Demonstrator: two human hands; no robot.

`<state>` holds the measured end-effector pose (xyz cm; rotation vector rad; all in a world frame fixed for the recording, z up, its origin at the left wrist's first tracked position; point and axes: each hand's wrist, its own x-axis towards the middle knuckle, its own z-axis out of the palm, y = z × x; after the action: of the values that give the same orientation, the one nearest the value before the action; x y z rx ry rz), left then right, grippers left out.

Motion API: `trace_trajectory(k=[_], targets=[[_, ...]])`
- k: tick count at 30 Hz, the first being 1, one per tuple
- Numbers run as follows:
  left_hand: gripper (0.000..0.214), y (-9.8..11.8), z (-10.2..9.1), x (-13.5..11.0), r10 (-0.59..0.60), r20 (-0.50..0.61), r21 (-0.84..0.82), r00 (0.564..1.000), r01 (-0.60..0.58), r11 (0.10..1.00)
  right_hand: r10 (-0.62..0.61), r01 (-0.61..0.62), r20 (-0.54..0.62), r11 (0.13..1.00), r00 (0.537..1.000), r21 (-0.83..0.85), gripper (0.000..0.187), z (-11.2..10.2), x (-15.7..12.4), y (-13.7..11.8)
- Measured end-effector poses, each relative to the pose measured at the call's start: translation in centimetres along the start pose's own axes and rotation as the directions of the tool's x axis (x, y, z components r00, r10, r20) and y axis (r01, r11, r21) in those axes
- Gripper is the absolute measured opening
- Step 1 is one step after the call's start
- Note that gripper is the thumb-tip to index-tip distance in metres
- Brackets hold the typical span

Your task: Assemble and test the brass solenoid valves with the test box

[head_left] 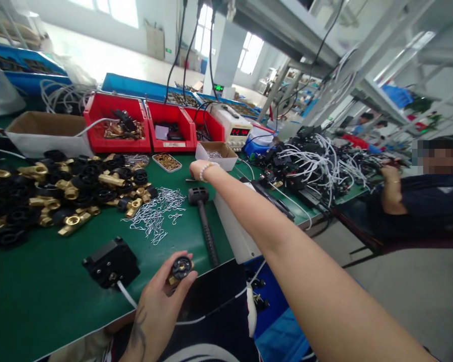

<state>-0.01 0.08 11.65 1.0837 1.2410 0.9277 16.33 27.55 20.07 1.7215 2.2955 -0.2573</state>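
Note:
My left hand (162, 291) is closed around a brass valve body with a black round cap (181, 268), held near the table's front edge with the cap facing up. Far forward, my right hand (202, 170) has its fingers curled beside a small white box of metal parts (216, 155). A thin dark piece shows below its fingertips; what it is cannot be made out. Just below that hand lies a black mallet (207, 226). A pile of silver spring clips (156, 211) is left of the mallet. A black housing with a white cable (113, 262) rests left of my left hand.
Many brass valves with black caps (71, 186) cover the table's left side. Red bins (117, 125) and a power supply (232, 125) stand behind. A tray of brass bits (166, 162) is nearby. Cabled black units (317, 161) are heaped right, near a seated person (419, 196).

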Motion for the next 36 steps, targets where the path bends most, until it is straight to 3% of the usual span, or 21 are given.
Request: trace_trajectory(k=[4, 9, 13, 16, 19, 26, 30, 33, 34, 36], targets=[[0.069, 0.5, 0.0, 0.0, -0.021, -0.007, 0.021, 1.000, 0.022, 1.000, -0.019, 0.018, -0.003, 0.986, 1.000, -0.167, 0.015, -0.1, -0.8, -0.1], [0.065, -0.1, -0.3, 0.2, 0.058, -0.039, 0.178, 0.998, -0.050, 0.983, -0.097, 0.091, -0.006, 0.953, 0.995, -0.290, 0.017, -0.3, -1.5, -0.3], [0.065, -0.9, -0.8, 0.6, 0.062, 0.030, 0.202, 0.998, -0.067, 0.977, -0.123, 0.111, -0.017, 0.937, 0.992, -0.331, 0.019, -0.4, -1.8, -0.2], [0.064, -0.9, -0.9, 0.7, 0.067, 0.050, 0.202, 0.997, -0.076, 0.976, -0.178, 0.163, -0.017, 0.930, 0.984, -0.329, 0.016, -0.2, -2.0, -0.6], [0.060, -0.8, -0.6, 0.5, 0.090, -0.005, 0.273, 0.996, -0.085, 0.958, -0.204, 0.181, -0.044, 0.937, 0.978, -0.300, 0.016, 0.4, -2.0, -1.0], [0.058, -0.9, -0.2, 0.7, 0.157, -0.018, 0.205, 0.987, -0.150, 0.967, -0.083, 0.053, -0.274, 0.992, 0.958, -0.116, 0.023, 0.4, -2.9, -1.5], [0.042, 0.7, -0.5, -0.4, 0.298, 0.017, 0.147, 0.954, -0.298, 0.943, -0.079, 0.093, -0.462, 0.996, 0.883, 0.009, 0.022, -1.0, -5.7, -3.2], [0.031, 2.4, -0.9, -1.8, 0.346, 0.002, 0.137, 0.938, -0.343, 0.929, -0.123, 0.200, -0.584, 0.977, 0.803, 0.069, 0.026, -1.0, -9.8, -4.5], [0.031, 2.9, -1.1, -2.3, 0.354, 0.013, 0.105, 0.935, -0.354, 0.929, -0.145, 0.256, -0.614, 0.962, 0.776, 0.097, 0.025, -0.6, -11.6, -4.8], [0.032, 3.7, -1.5, -3.5, 0.401, 0.051, 0.045, 0.915, -0.403, 0.914, -0.186, 0.497, -0.708, 0.827, 0.682, 0.261, 0.021, 0.5, -16.0, -5.2]])
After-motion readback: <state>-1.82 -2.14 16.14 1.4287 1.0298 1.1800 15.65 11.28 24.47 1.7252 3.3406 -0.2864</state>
